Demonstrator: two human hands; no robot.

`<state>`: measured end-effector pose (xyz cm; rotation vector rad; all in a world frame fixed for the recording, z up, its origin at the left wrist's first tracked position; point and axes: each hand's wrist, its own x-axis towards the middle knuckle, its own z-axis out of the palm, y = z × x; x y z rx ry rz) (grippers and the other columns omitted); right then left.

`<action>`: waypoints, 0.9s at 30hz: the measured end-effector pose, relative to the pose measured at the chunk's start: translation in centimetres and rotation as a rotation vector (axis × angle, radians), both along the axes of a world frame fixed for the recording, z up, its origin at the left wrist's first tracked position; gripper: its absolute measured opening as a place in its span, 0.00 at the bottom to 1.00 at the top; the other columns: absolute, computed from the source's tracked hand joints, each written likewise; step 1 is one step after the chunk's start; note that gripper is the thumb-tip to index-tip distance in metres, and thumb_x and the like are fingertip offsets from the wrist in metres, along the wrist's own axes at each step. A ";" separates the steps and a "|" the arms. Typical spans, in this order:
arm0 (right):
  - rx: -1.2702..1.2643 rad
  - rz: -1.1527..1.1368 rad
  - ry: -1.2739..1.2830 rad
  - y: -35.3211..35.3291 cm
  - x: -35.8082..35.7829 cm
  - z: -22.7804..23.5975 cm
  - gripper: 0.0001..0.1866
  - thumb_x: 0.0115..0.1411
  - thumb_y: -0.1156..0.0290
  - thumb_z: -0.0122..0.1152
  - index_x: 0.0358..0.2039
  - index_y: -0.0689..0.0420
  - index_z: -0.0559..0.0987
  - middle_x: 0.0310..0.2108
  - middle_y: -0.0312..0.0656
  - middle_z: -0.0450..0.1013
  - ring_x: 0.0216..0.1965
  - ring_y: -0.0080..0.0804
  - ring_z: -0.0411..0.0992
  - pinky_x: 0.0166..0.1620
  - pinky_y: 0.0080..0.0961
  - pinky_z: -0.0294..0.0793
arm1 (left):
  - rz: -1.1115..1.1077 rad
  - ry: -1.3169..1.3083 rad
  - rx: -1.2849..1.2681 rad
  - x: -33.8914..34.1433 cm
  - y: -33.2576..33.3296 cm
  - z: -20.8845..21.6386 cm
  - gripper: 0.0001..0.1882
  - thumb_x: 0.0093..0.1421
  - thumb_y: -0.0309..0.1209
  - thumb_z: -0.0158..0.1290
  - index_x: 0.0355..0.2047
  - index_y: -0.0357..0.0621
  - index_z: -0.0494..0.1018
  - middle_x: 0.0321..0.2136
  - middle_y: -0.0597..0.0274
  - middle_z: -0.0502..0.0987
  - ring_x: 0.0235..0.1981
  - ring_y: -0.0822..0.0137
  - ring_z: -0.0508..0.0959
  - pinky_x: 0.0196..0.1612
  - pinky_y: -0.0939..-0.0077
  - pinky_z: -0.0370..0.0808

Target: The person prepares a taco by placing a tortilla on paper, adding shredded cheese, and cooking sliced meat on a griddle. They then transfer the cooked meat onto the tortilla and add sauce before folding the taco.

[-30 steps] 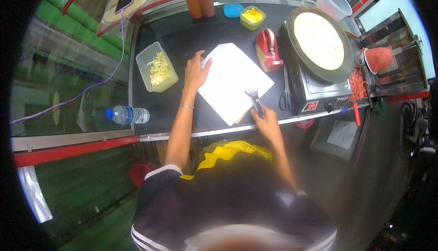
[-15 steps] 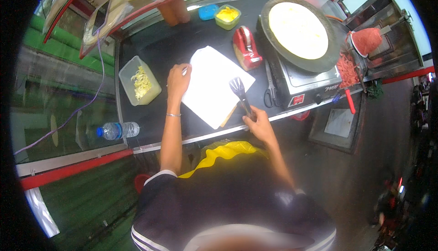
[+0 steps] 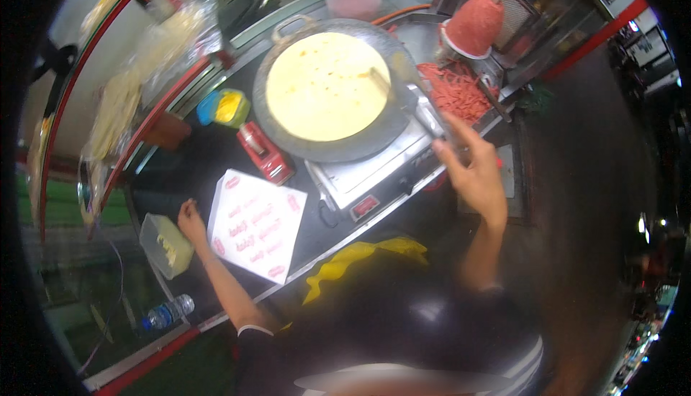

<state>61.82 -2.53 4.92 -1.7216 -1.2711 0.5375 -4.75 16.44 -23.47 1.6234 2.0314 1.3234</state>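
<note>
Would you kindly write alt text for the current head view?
The right hand holds tongs over a pale flatbread on a round griddle atop a stove. The left hand is beside printed white paper.

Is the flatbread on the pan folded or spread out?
Spread out: the flatbread lies as one broad, pale round on the dark pan, with no fold showing.

1. Left of the right hand's fingers, I see pale yellow flatbread flecked with brown.
2. Around it, a dark grey pan.
3. Beyond those fingers, pinkish-red shreds of meat.
4. Right of the left hand's fingers, white paper patterned with red print.
5. Beyond that, a red tape dispenser.
</note>
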 end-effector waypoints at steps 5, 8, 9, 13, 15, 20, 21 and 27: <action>-0.237 -0.330 -0.279 -0.7 6.7 1.5 0.24 0.77 0.64 0.65 0.69 0.61 0.82 0.34 0.67 0.83 0.36 0.37 0.88 0.43 0.41 0.81 | 0.101 -0.250 -0.113 -2.1 0.6 -0.4 0.20 0.80 0.41 0.59 0.34 0.38 0.83 0.19 0.76 0.65 0.22 0.81 0.61 0.26 0.74 0.54; -0.330 -0.391 -0.372 -0.2 8.4 0.6 0.24 0.77 0.64 0.65 0.68 0.62 0.82 0.40 0.69 0.84 0.41 0.51 0.90 0.45 0.44 0.82 | 0.119 -0.351 0.043 -2.8 0.6 -0.7 0.22 0.80 0.43 0.59 0.32 0.39 0.82 0.19 0.77 0.63 0.21 0.81 0.59 0.26 0.74 0.51; -0.201 -0.338 -0.291 0.3 8.6 0.3 0.24 0.77 0.64 0.65 0.68 0.63 0.82 0.42 0.69 0.84 0.43 0.55 0.89 0.46 0.44 0.82 | 0.141 -0.414 0.030 -3.2 0.5 -0.9 0.23 0.81 0.42 0.58 0.31 0.39 0.82 0.19 0.77 0.65 0.22 0.81 0.59 0.27 0.74 0.53; -0.018 -0.251 -0.203 3.5 8.6 -1.1 0.23 0.78 0.64 0.65 0.67 0.64 0.83 0.50 0.67 0.85 0.46 0.56 0.89 0.51 0.44 0.82 | 0.173 -0.317 0.026 -4.2 0.5 -2.7 0.23 0.79 0.41 0.59 0.28 0.37 0.80 0.21 0.70 0.71 0.25 0.77 0.65 0.30 0.73 0.59; 0.098 -0.213 -0.345 5.8 8.3 -1.4 0.22 0.78 0.65 0.66 0.65 0.63 0.84 0.51 0.64 0.86 0.44 0.38 0.89 0.53 0.39 0.82 | 0.182 -0.189 0.074 -4.4 0.4 -3.4 0.23 0.79 0.40 0.59 0.28 0.35 0.80 0.22 0.68 0.73 0.27 0.75 0.69 0.31 0.71 0.63; -0.133 0.012 -0.122 7.5 8.9 0.7 0.21 0.76 0.65 0.68 0.64 0.61 0.86 0.27 0.47 0.81 0.30 0.19 0.75 0.37 0.29 0.75 | 0.274 0.073 0.040 -3.2 -0.1 -2.5 0.21 0.77 0.38 0.60 0.30 0.33 0.81 0.24 0.59 0.81 0.28 0.67 0.75 0.36 0.65 0.72; -0.183 0.049 -0.131 7.6 9.6 1.4 0.21 0.76 0.65 0.68 0.63 0.61 0.87 0.26 0.43 0.79 0.29 0.18 0.73 0.35 0.28 0.73 | 0.293 0.107 0.042 -2.7 -0.1 -1.9 0.21 0.76 0.38 0.60 0.31 0.32 0.81 0.24 0.58 0.82 0.27 0.66 0.76 0.36 0.64 0.72; -0.406 0.227 -0.076 13.5 10.1 0.0 0.23 0.79 0.57 0.66 0.49 0.69 0.91 0.23 0.31 0.72 0.26 0.17 0.70 0.29 0.27 0.66 | 0.360 0.188 -0.072 -0.8 -0.4 -0.1 0.18 0.74 0.37 0.61 0.32 0.32 0.83 0.25 0.52 0.85 0.26 0.62 0.81 0.35 0.60 0.73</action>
